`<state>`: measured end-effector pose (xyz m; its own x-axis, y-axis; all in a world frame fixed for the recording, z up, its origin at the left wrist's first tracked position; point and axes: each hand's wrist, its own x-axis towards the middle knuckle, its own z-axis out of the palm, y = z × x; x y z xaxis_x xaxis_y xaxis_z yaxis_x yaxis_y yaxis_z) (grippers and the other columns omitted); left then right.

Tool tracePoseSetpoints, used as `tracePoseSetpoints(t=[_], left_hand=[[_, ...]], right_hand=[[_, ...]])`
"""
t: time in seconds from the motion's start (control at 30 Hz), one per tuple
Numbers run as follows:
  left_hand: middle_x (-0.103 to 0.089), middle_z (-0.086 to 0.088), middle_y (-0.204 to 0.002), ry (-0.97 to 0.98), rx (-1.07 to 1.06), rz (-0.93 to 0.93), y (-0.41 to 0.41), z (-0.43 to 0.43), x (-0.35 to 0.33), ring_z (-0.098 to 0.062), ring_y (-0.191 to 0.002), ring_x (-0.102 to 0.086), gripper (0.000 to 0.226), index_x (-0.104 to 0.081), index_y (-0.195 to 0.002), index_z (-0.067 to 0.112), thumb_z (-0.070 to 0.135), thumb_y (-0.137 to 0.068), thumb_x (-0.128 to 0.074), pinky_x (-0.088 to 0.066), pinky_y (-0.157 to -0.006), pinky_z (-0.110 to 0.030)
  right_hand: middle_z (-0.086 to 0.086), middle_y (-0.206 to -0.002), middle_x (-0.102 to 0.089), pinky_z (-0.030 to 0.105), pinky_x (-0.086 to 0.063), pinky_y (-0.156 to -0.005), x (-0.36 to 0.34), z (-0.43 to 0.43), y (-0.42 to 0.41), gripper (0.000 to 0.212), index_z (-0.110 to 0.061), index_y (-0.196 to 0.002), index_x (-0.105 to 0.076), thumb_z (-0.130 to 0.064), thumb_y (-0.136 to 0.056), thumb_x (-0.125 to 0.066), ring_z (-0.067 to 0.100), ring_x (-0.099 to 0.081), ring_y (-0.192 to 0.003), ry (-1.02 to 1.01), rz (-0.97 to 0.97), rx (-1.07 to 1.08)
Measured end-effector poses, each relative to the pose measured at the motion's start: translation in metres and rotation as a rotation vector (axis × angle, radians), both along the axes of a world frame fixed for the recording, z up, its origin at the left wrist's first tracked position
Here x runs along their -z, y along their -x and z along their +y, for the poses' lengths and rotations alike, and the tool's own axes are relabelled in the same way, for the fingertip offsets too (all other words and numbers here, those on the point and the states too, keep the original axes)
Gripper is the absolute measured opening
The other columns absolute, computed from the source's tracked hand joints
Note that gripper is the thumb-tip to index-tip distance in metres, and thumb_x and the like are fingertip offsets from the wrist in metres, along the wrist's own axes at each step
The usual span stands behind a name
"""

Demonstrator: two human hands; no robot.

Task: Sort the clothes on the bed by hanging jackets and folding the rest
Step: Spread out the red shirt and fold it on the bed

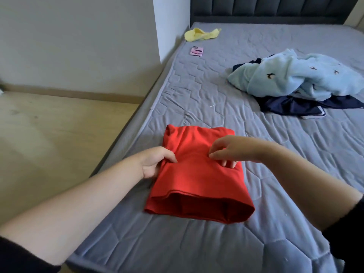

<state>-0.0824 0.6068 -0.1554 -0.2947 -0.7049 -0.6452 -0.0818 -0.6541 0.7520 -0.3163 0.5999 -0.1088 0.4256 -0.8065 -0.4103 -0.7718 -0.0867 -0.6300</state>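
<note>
A red garment (197,180), partly folded, lies near the left edge of the grey mattress (246,243), its open hem facing me. My left hand (155,162) pinches its left edge at mid-height, thumb on top and fingers underneath. My right hand (234,151) hovers over the garment's right side, fingers bent downward and fingertips touching the fabric. A light blue fleece garment (295,75) is heaped at the right on top of a navy garment (291,107). A yellow cloth (201,34) lies crumpled at the far left corner by the wall.
A pink phone (196,51) lies on the mattress near the wall corner. The dark padded headboard (275,8) runs along the far end. Wooden floor (49,134) borders the bed's left side, and a white wall corner (169,26) juts in there.
</note>
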Motion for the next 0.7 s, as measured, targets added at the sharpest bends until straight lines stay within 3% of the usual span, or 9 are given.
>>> tracePoseSetpoints(t=[0.1, 0.17, 0.23, 0.33, 0.4, 0.47, 0.57, 0.63, 0.7], left_hand=[[-0.068, -0.01, -0.066, 0.032, -0.056, -0.034, -0.007, 0.008, 0.005, -0.018, -0.051, -0.065, 0.034, -0.063, -0.089, 0.004, -0.012, -0.08, -0.035, -0.055, -0.047, -0.025], [-0.065, -0.003, -0.06, 0.178, -0.07, -0.222, -0.01, 0.002, 0.001, -0.013, -0.045, -0.061, 0.026, -0.06, -0.09, 0.013, -0.003, -0.082, -0.042, -0.048, -0.042, -0.021], [-0.065, 0.001, -0.069, 0.378, -0.089, -0.505, -0.012, -0.011, -0.005, -0.013, -0.055, -0.062, 0.018, -0.059, -0.092, 0.018, 0.025, -0.078, -0.052, -0.047, -0.051, -0.022], [-0.062, 0.006, -0.088, 0.66, -0.23, -0.869, -0.01, -0.032, -0.006, -0.017, -0.083, -0.058, 0.045, -0.056, -0.089, 0.024, 0.06, -0.064, -0.049, -0.043, -0.073, -0.03], [-0.056, 0.008, -0.068, 0.724, -0.221, -0.963, -0.003, -0.04, -0.007, -0.017, -0.069, -0.055, 0.047, -0.05, -0.068, 0.021, 0.069, -0.068, -0.049, -0.039, -0.062, -0.03], [-0.045, 0.004, -0.049, 0.685, -0.143, -1.009, 0.003, -0.045, -0.002, -0.02, -0.056, -0.05, 0.057, -0.039, -0.051, 0.016, 0.065, -0.076, -0.053, -0.03, -0.049, -0.029], [-0.053, -0.013, -0.056, 0.581, -0.142, -0.872, 0.008, -0.05, 0.007, -0.033, -0.062, -0.052, 0.043, -0.054, -0.056, 0.006, 0.035, -0.087, -0.061, -0.029, -0.048, -0.03], [-0.064, -0.017, -0.076, 0.363, -0.335, -0.439, 0.004, -0.052, 0.01, -0.03, -0.069, -0.059, 0.019, -0.067, -0.085, 0.001, 0.018, -0.088, -0.06, -0.042, -0.059, -0.029], [-0.06, -0.006, -0.075, 0.13, -0.473, -0.089, -0.004, -0.051, 0.011, -0.016, -0.057, -0.058, 0.01, -0.063, -0.087, 0.009, 0.012, -0.091, -0.054, -0.049, -0.056, -0.026]], right_hand=[[0.005, -0.072, -0.065, 0.026, -0.052, -0.059, 0.002, 0.0, 0.0, 0.008, -0.019, -0.09, -0.067, -0.022, -0.092, -0.059, 0.017, -0.061, -0.062, 0.009, -0.004, 0.006], [0.009, -0.074, -0.068, 0.029, -0.054, -0.058, 0.008, 0.0, -0.001, 0.009, -0.014, -0.088, -0.067, -0.017, -0.091, -0.059, 0.021, -0.062, -0.062, 0.092, -0.023, 0.029], [0.009, -0.076, -0.068, 0.032, -0.051, -0.063, 0.017, -0.004, -0.004, 0.012, -0.009, -0.084, -0.067, -0.013, -0.088, -0.057, 0.026, -0.063, -0.068, 0.343, -0.055, 0.144], [0.003, -0.1, -0.06, 0.027, -0.039, -0.08, 0.03, -0.017, 0.0, 0.017, -0.011, -0.1, -0.067, -0.013, -0.089, -0.054, 0.021, -0.054, -0.097, 0.76, -0.048, 0.403], [0.01, -0.121, -0.053, 0.026, -0.033, -0.091, 0.039, -0.029, 0.007, 0.027, -0.01, -0.117, -0.062, -0.015, -0.092, -0.053, 0.026, -0.046, -0.117, 0.712, -0.07, 0.494], [0.011, -0.128, -0.052, 0.025, -0.033, -0.093, 0.047, -0.038, 0.013, 0.031, -0.012, -0.123, -0.059, -0.022, -0.095, -0.052, 0.024, -0.047, -0.119, 0.49, -0.108, 0.588], [0.005, -0.095, -0.062, 0.025, -0.034, -0.069, 0.061, -0.044, 0.018, 0.026, -0.009, -0.106, -0.066, -0.029, -0.095, -0.053, 0.015, -0.053, -0.085, 0.312, -0.124, 0.616], [0.006, -0.072, -0.055, 0.028, -0.034, -0.057, 0.065, -0.048, 0.025, 0.029, -0.002, -0.089, -0.066, -0.029, -0.093, -0.058, 0.015, -0.047, -0.064, 0.296, -0.225, 0.667], [0.005, -0.06, -0.04, 0.028, -0.027, -0.05, 0.066, -0.049, 0.029, 0.025, -0.008, -0.079, -0.061, -0.031, -0.09, -0.062, 0.015, -0.035, -0.053, 0.239, -0.347, 0.784]])
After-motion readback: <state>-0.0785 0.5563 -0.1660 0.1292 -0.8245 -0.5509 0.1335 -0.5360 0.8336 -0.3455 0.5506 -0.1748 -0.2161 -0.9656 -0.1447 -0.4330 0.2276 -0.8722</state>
